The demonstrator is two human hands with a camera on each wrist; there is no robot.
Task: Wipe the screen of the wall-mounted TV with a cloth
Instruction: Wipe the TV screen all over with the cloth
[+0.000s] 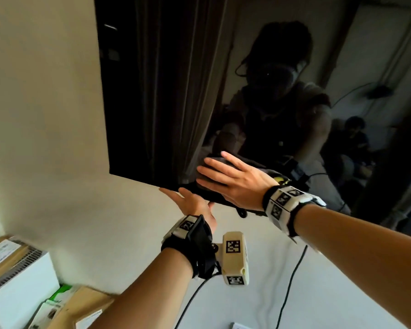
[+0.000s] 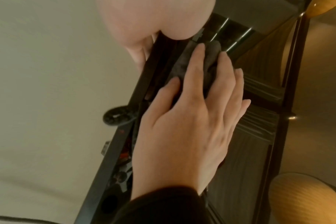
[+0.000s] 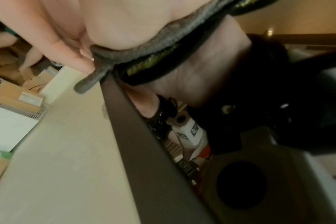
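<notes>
A plain cream wall (image 1: pixel 52 115) fills the left and lower part of the head view, evenly lit. At the lower left stand a white box (image 1: pixel 17 283) and cardboard boxes (image 1: pixel 0 255). Two dark cables (image 1: pixel 292 283) hang down the wall at lower centre.

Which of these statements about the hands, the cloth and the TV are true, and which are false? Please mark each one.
1. The right hand presses the cloth flat against the TV screen. True.
2. The left hand holds the cloth. False: it rests at the TV's lower edge and holds no cloth.
3. The cloth is near the top of the screen. False: it is by the lower edge.
4. The screen is dark and shows reflections. True.
5. Boxes stand below, to the left. True.
</notes>
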